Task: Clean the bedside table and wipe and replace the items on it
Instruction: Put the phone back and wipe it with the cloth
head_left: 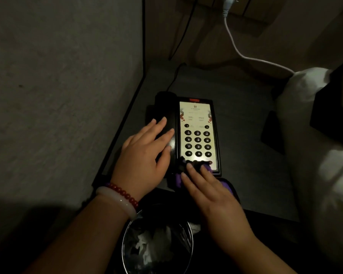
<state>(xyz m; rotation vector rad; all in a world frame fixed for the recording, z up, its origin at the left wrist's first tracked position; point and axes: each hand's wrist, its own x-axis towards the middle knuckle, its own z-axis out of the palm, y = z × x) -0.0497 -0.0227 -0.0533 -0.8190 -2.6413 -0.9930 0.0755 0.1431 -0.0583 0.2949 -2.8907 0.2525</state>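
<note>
Right hand (pixel 212 194) flat on purple cloth (pixel 225 183): I think I'm wiping the phone (pixel 198 115).
Fingers (pixel 196 175) press it on the phone's near end, by the tabletop's (pixel 246 115) left edge; my left hand (pixel 143 153) lies spread on the handset (pixel 164 107). Next, cloth goes up the buttons (pixel 197 143).

— How is the light?
— Dim and warm; the corners sink into black, the lower left most.
— Any glare?
— A soft sheen on the handset (pixel 165 105) and the pale keypad panel (pixel 195 119). Straight edges bow from the wide lens; detail is soft.
</note>
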